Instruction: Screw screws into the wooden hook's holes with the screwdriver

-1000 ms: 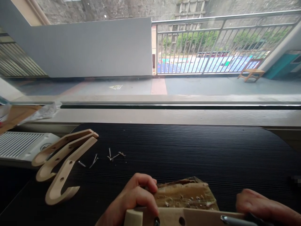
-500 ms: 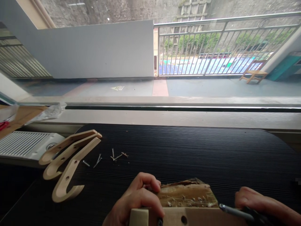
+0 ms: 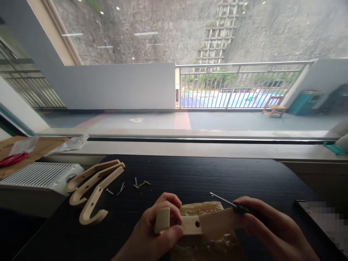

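My left hand (image 3: 152, 232) grips a pale wooden hook (image 3: 217, 222) near its curved end, fingers behind and thumb in front. A small dark screw (image 3: 178, 224) shows at the hook's hole beside my thumb. My right hand (image 3: 272, 224) is closed around the black handle of a screwdriver (image 3: 224, 200), whose metal shaft points left above the hook. Its fingers are also at the hook's straight end; whether they grip it I cannot tell. Under and behind the hook is a block wrapped in brown tape (image 3: 201, 208), partly hidden.
Several loose screws (image 3: 121, 188) lie on the black table (image 3: 190, 177). Three more wooden hooks (image 3: 92, 214) sit at its left, beside a white radiator (image 3: 40, 174) and cardboard (image 3: 40, 148). A partly blurred flat object (image 3: 312, 217) is at right. A window (image 3: 174, 125) stands beyond.
My view has tilted up. The wooden hook now slants upward to the right over the taped block. My right hand has come in to the hook's end, with the screwdriver raised above it.
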`<state>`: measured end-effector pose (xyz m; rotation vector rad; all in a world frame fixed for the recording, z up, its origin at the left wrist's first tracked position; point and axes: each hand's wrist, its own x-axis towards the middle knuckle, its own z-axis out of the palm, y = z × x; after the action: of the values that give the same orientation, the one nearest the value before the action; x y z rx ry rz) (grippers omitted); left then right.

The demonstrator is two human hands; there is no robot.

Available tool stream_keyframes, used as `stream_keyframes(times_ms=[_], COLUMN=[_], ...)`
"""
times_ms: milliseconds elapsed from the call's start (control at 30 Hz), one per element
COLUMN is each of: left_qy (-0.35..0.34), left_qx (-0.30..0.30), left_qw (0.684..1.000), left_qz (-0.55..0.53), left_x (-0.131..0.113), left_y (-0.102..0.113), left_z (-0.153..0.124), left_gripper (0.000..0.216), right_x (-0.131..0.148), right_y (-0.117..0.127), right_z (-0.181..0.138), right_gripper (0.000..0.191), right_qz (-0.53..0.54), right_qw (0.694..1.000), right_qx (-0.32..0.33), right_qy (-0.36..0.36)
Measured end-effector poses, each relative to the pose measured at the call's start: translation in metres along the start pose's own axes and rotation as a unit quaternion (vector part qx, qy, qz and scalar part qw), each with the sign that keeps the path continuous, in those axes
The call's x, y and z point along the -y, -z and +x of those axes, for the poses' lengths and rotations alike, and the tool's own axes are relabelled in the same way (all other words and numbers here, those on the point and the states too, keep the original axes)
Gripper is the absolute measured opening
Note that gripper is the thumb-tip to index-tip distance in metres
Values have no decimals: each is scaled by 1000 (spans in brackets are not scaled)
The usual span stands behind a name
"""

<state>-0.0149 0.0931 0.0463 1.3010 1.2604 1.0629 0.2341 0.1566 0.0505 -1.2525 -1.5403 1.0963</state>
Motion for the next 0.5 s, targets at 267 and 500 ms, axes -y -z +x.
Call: stream_keyframes(times_ms=[267,500], left_qy=[-49,-75], left_qx=[29,44], left_qw=[998,991], left_qz=[-36,-100], left_x=[0,18], left_y=[0,7], left_z=[-5,11], left_gripper=[9,24], right_x=[-4,37], right_y=[-1,-5], right_z=[3,0], right_gripper=[20,20], right_qz=[-37,-173], right_qw=[984,952], right_qx=[-37,89], right_qy=[170,236])
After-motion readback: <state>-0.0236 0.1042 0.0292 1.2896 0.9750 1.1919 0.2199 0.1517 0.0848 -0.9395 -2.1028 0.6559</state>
